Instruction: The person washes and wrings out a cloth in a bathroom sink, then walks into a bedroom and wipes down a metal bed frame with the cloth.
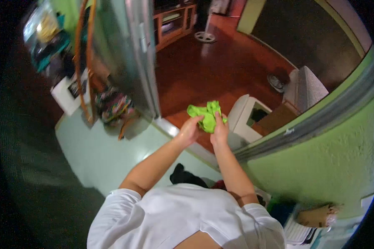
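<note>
A crumpled lime-green cloth [209, 118] is held up between both hands, in front of the doorway. My left hand [190, 130] grips its lower left side, with thumb and fingers closed on the fabric. On the right, my right hand [220, 130] pinches the cloth's other side, its fingers partly over the fabric. Below my forearms a dark piece of fabric [186, 176] lies close to my body.
A sliding door frame [147, 62] stands beyond the pale floor [108, 153]. Past it are a white container [241, 120], a cardboard box [278, 116], a fan stand [205, 37] and a wooden cabinet [170, 35]. A patterned bag [112, 106] sits at left; a green wall [320, 153] is right.
</note>
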Motion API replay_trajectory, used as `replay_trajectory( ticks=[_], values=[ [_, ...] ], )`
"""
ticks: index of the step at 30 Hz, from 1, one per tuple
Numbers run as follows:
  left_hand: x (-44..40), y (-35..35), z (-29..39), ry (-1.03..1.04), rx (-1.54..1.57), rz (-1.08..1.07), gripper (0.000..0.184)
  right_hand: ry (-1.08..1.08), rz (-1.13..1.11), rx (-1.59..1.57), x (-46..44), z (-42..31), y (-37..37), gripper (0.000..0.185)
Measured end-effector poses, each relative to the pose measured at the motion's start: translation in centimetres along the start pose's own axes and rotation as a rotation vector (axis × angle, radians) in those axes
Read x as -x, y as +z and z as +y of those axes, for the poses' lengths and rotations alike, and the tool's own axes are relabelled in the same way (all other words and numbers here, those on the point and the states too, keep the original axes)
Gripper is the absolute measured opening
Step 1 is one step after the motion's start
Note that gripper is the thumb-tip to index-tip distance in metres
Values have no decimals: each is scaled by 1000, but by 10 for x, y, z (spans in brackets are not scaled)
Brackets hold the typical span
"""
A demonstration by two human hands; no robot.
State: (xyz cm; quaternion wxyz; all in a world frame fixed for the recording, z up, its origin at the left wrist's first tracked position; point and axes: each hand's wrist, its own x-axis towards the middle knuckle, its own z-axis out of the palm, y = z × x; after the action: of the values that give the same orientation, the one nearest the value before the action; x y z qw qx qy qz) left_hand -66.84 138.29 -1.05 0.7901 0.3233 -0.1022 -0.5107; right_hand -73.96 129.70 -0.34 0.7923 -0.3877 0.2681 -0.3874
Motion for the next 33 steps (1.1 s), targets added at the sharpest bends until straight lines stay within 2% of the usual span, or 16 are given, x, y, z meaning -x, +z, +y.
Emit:
replay_trajectory(
  ticks=[1,4,5,6,8,11,12,15,18,20,22,23,26,29,32,33],
  values=[
    [-26,1,3,-83,27,73,37,-21,61,-2,-28,0,5,20],
    [-123,-25,19,-194,54,51,36,-35,228,20,-111,21,4,22],
    [-141,-3,53,-164,74,92,38,-36,230,-5,-142,22,25,23],
    [-177,-14,66,-69,60,-31,38,-30,247,-31,-167,20,41,23],
    [-240,-18,96,-18,87,-14,39,-93,193,-57,-233,19,66,23],
    [-313,-14,142,-84,68,-57,37,-87,205,-91,-305,7,96,22],
    [-346,-23,153,-96,22,33,35,-111,203,-87,-340,9,101,21],
    [-444,-35,184,-65,-134,30,35,-128,308,-10,-452,13,112,20],
    [-545,-41,198,-95,-183,100,37,-159,297,-71,-548,-1,116,19],
    [-645,-50,201,-195,-209,193,39,-149,315,-102,-638,1,105,19],
    [-741,-54,207,-184,-192,147,41,-77,379,-98,-709,-16,105,15],
    [-784,-55,205,-210,-185,156,42,-84,381,40,-755,-12,86,15],
    [-878,-6,216,-244,-276,128,46,-79,352,303,-859,-33,61,36],
    [-984,22,224,-216,-424,93,48,-29,296,107,-916,-93,90,52],
    [-1093,61,236,-265,-409,77,43,-159,95,331,-1006,-121,78,72],
    [-1139,70,242,-277,-446,57,43,-175,89,665,-1053,-123,62,78]
  ],
)
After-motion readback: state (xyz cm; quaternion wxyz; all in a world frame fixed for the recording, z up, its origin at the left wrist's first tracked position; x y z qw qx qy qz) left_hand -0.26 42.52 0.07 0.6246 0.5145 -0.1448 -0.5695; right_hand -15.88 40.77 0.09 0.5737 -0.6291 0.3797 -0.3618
